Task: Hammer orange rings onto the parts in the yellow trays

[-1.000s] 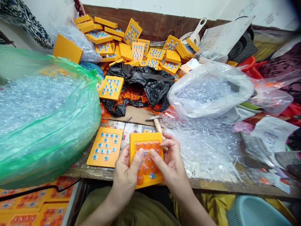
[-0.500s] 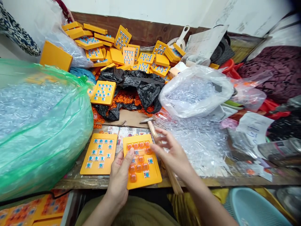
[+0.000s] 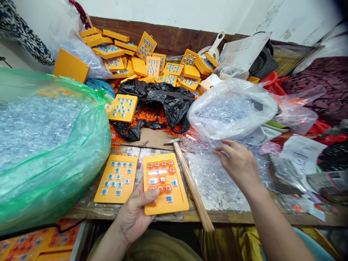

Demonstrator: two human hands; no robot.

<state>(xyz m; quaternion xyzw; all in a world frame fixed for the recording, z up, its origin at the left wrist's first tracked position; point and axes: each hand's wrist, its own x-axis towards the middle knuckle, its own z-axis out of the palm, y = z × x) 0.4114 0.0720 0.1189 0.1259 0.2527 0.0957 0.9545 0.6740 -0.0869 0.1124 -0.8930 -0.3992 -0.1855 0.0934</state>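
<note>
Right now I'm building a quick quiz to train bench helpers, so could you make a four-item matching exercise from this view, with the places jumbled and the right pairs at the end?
Things
1. Rectangular yellow bench panel bearing translucent orange caps
2. Steel-headed hammer with a pale wooden handle
3. Crumpled black plastic bag
4. Large translucent green plastic bag

Places
A. Filling the left side of the view
B. Between the held panel and the loose clear plastic pieces
C. In the left hand's grip
D. Open around small orange rings

Pairs: 1-C, 2-B, 3-D, 4-A
</note>
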